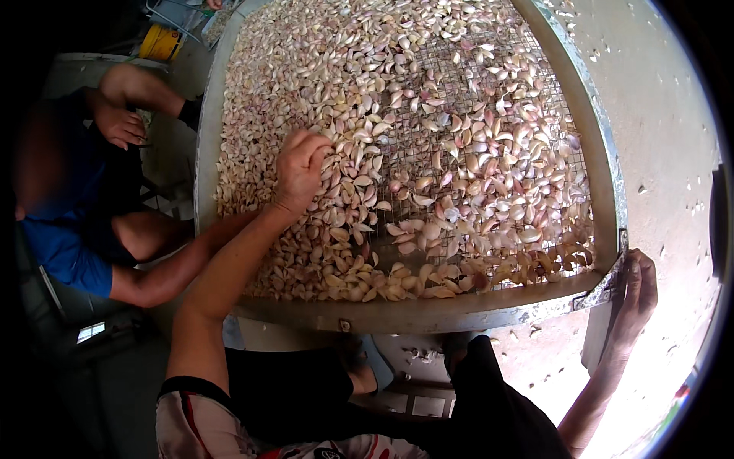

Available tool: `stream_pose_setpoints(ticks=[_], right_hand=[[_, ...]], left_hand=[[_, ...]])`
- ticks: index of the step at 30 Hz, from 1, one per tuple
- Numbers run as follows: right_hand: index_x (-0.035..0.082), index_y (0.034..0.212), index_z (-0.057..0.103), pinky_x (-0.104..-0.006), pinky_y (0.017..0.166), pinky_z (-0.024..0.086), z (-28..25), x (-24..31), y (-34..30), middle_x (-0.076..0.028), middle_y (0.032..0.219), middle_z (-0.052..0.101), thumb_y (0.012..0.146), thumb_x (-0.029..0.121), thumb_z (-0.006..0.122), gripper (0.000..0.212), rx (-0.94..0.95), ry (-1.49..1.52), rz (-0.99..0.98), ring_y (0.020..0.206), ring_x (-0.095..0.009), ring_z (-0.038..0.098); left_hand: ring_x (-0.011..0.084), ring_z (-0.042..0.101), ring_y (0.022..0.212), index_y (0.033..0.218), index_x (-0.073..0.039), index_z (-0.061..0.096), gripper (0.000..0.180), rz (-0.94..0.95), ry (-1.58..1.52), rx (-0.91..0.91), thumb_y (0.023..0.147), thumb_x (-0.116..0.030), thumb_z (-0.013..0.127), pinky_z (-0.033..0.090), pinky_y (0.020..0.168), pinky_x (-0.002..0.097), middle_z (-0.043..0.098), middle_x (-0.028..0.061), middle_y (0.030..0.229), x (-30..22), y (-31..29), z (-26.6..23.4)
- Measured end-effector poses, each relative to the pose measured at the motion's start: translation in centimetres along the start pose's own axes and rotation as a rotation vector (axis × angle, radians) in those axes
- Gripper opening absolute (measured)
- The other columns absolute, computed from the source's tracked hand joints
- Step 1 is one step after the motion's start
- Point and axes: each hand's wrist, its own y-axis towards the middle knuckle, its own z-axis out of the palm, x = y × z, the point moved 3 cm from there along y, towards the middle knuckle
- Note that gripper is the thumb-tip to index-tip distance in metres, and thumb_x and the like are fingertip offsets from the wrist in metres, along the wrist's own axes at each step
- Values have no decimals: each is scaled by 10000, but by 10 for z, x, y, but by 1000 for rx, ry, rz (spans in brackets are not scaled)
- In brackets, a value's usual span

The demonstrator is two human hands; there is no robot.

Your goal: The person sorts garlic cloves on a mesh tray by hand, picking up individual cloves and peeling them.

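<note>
Garlic cloves (344, 214), pale with pinkish skins, cover much of a wire mesh tray with a metal-edged frame (489, 315). They lie thick on the left and thinner on the right, where bare mesh (413, 157) shows. My left hand (300, 170) reaches over the cloves left of the middle, its fingers curled together and the fingertips down among them. Whatever it pinches is hidden. At the tray's near right corner, my right hand (639, 289) is closed around the outside of the frame, with part of its grip out of sight.
To the left sits another person in a blue shirt (73, 260); one hand (118, 126) rests by a knee, and the other arm passes behind my left forearm. A yellow bucket (160, 43) stands at the far left. Loose bits dot the pale floor (665, 153) on the right.
</note>
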Motion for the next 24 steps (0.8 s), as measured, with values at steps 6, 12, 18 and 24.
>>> stream_pose_setpoints(ticks=[6,12,18,24], right_hand=[[-1,1097,622,-235,834,428,0,2,1,-31,1023,619,1013,178,528,219,4,-64,-14,930,-82,541],[-4,1102,628,-231,838,430,-3,3,1,-29,1008,626,1018,175,517,227,9,-119,-15,912,-78,546],[-5,1090,632,-229,835,435,1,1,0,-24,1001,629,1017,150,513,209,20,-35,-15,913,-73,549],[-6,1078,627,-227,833,434,5,4,1,-23,990,624,1007,126,524,182,-3,26,-24,904,-74,542]], left_hand=[[367,360,1328,1307,-65,551,439,-117,158,48,934,-293,585,294,1103,474,410,202,1428,33,-2,14],[353,290,1385,1364,-138,518,531,-19,0,110,927,-434,578,199,1147,488,323,179,1504,-33,11,62],[213,491,1061,1037,-115,698,244,474,-118,229,813,-210,722,363,951,402,575,30,1091,-146,-3,74],[182,530,705,845,-56,649,46,176,-430,176,847,-93,677,415,661,343,566,43,762,-135,11,74]])
